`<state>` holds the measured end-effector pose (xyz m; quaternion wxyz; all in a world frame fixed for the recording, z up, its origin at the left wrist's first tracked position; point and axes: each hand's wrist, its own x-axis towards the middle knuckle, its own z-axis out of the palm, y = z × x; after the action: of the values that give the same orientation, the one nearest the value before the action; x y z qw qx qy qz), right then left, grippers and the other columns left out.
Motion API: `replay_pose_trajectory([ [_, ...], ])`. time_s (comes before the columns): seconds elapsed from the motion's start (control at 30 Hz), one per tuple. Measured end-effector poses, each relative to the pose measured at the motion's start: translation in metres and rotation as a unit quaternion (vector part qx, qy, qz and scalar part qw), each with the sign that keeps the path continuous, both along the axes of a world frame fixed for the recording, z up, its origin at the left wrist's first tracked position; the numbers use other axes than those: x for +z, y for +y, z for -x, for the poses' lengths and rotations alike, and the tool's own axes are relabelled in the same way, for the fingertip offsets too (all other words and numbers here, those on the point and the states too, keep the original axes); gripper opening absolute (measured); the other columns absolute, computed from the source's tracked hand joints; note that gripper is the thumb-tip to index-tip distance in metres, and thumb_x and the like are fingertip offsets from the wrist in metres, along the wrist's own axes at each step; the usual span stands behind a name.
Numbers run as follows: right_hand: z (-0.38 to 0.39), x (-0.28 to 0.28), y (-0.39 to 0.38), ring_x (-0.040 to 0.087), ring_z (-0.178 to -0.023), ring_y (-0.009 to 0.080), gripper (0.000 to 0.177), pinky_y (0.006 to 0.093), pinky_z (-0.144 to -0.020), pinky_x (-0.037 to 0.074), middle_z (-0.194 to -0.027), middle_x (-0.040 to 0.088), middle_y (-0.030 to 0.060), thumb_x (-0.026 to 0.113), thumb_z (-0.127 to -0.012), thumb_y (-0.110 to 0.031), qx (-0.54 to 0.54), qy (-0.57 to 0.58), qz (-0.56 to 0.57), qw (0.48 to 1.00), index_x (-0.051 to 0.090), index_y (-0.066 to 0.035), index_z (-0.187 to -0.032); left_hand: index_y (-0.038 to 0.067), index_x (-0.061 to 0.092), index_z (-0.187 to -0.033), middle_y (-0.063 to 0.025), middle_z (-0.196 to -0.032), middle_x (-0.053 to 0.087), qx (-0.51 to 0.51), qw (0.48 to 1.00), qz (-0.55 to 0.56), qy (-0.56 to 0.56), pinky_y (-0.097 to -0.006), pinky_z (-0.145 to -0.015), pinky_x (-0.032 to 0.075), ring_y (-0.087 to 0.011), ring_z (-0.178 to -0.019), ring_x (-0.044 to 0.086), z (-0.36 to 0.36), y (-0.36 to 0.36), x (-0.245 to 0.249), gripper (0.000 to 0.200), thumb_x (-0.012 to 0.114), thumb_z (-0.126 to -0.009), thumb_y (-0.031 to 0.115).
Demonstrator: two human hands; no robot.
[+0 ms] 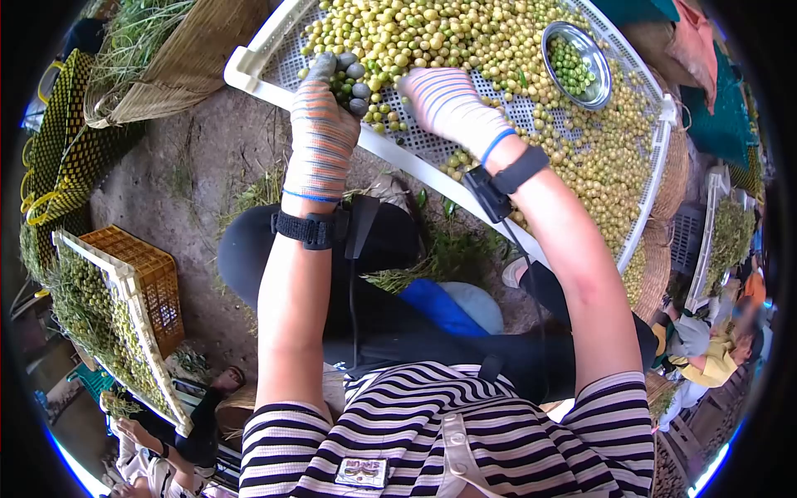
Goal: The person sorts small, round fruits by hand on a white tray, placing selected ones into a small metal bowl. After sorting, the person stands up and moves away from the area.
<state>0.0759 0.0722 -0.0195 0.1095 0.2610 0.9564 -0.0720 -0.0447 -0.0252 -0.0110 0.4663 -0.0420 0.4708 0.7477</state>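
Shirt (398,415): black and white stripes are seen nearest, with a small badge (363,472) carried on the front.
Straps (305,230): one dark strap is worn on each forearm, just behind the blue-edged cuff of a striped glove (315,170).
Left hand (326,106): held at the near edge of a white tray (423,176), close to its left corner; fingers are curled around green fruit (340,85).
Right hand (444,100): held over the tray, beside the left; fingertips are blurred, so whether anything is gripped cannot be told.
Pale fruit (415,33): heaped toward the tray's far edge and spread along its right edge.
Metal bowl (566,35): set just inside the tray's far right edge; small green fruit is held in it.
Yellow crate (162,290): stood on the floor at left, partly covered by a second tray (143,311) loaded with fruit and stems.
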Motion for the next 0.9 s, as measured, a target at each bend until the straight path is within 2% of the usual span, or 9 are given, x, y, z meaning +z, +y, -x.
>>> replay_pose_trajectory([
  [0.13, -0.016, 0.006, 0.021, 0.063, -0.072, 0.0253, 0.035, 0.0336, -0.071, 0.050, -0.081, 0.067, 0.0130, 0.059, -0.081, -0.043, -0.082, 0.196, 0.237, 0.948, 0.068, -0.011, -0.094, 0.006, 0.060, -0.090, -0.0028, -0.073, 0.061, -0.106, 0.994, 0.015, -0.001, -0.0217, -0.047, 0.040, -0.0133, -0.056, 0.054, -0.009, 0.004, -0.011, 0.029, 0.053, -0.090, 0.034],
  [0.23, -0.020, 0.041, 0.023, 0.062, -0.066, 0.0221, 0.037, 0.0315, -0.067, 0.050, -0.080, 0.066, 0.0122, 0.061, -0.080, -0.041, -0.055, 0.244, 0.387, 0.887, 0.068, -0.010, -0.099, 0.006, 0.059, -0.087, -0.0021, -0.072, 0.059, -0.072, 0.988, 0.035, -0.135, -0.0221, -0.047, 0.040, -0.0143, -0.056, 0.053, -0.021, 0.011, -0.007, 0.027, 0.054, -0.090, 0.032],
  [0.3, -0.021, 0.026, 0.044, 0.064, -0.071, 0.0226, 0.020, 0.0324, -0.065, 0.051, -0.081, 0.067, 0.0117, 0.062, -0.079, -0.027, -0.092, 0.258, 0.253, 0.928, 0.069, -0.014, -0.093, 0.006, 0.059, -0.086, -0.0019, -0.071, 0.059, -0.084, 0.983, 0.020, -0.163, -0.0223, -0.047, 0.040, -0.0142, -0.055, 0.052, -0.023, 0.011, -0.005, 0.025, 0.055, -0.089, 0.031],
  [0.37, -0.038, 0.020, 0.044, 0.065, -0.074, 0.0252, 0.017, 0.0349, -0.066, 0.052, -0.085, 0.067, 0.0123, 0.062, -0.077, -0.028, -0.125, 0.163, 0.193, 0.959, 0.069, -0.016, -0.087, 0.006, 0.058, -0.086, -0.0017, -0.070, 0.058, -0.092, 0.977, 0.008, -0.190, -0.0225, -0.046, 0.040, -0.0141, -0.055, 0.052, -0.022, 0.010, -0.007, 0.024, 0.055, -0.089, 0.030],
  [0.43, -0.038, 0.022, 0.027, 0.065, -0.071, 0.0213, 0.022, 0.0329, -0.067, 0.051, -0.078, 0.066, 0.0136, 0.064, -0.077, -0.031, -0.098, 0.078, 0.127, 0.984, 0.069, -0.013, -0.087, 0.007, 0.058, -0.084, 0.0000, -0.068, 0.057, -0.116, 0.982, -0.008, -0.147, -0.0221, -0.044, 0.037, -0.0118, -0.053, 0.051, -0.020, 0.010, -0.013, 0.027, 0.052, -0.091, 0.032],
  [0.53, -0.030, -0.002, 0.005, 0.064, -0.083, 0.0315, 0.027, 0.0401, -0.075, 0.051, -0.084, 0.066, 0.0156, 0.063, -0.074, -0.032, -0.137, -0.020, 0.011, 0.990, 0.067, -0.007, -0.083, 0.008, 0.060, -0.085, 0.0018, -0.066, 0.055, -0.143, 0.989, -0.010, -0.023, -0.0206, -0.043, 0.035, -0.0090, -0.050, 0.047, -0.017, 0.007, -0.013, 0.024, 0.056, -0.089, 0.031],
  [0.7, -0.030, 0.004, 0.006, 0.063, -0.077, 0.0342, 0.025, 0.0407, -0.070, 0.051, -0.080, 0.065, 0.0178, 0.063, -0.073, -0.028, -0.127, -0.054, 0.012, 0.990, 0.067, -0.005, -0.081, 0.006, 0.062, -0.096, 0.0028, -0.064, 0.053, -0.192, 0.976, 0.044, 0.092, -0.0179, -0.042, 0.033, -0.0067, -0.048, 0.044, -0.018, 0.004, 0.000, 0.024, 0.059, -0.088, 0.029],
  [0.8, -0.044, 0.006, 0.017, 0.065, -0.070, 0.0273, 0.025, 0.0325, -0.068, 0.052, -0.078, 0.067, 0.0151, 0.067, -0.072, -0.028, -0.195, 0.107, 0.221, 0.950, 0.070, -0.009, -0.087, 0.004, 0.061, -0.108, 0.0032, -0.063, 0.051, -0.239, 0.955, 0.037, 0.171, -0.0185, -0.039, 0.030, -0.0054, -0.044, 0.041, -0.026, 0.006, 0.001, 0.027, 0.059, -0.088, 0.022],
  [0.9, -0.048, 0.007, 0.028, 0.053, -0.056, 0.0117, 0.027, 0.0286, -0.056, 0.047, -0.062, 0.060, 0.0038, 0.070, -0.074, -0.031, -0.188, 0.228, 0.375, 0.878, 0.068, -0.005, -0.079, 0.005, 0.062, -0.102, 0.0027, -0.062, 0.050, -0.340, 0.922, 0.042, 0.182, -0.0192, -0.040, 0.029, -0.0065, -0.045, 0.041, -0.037, 0.006, 0.000, 0.025, 0.060, -0.087, 0.025],
])
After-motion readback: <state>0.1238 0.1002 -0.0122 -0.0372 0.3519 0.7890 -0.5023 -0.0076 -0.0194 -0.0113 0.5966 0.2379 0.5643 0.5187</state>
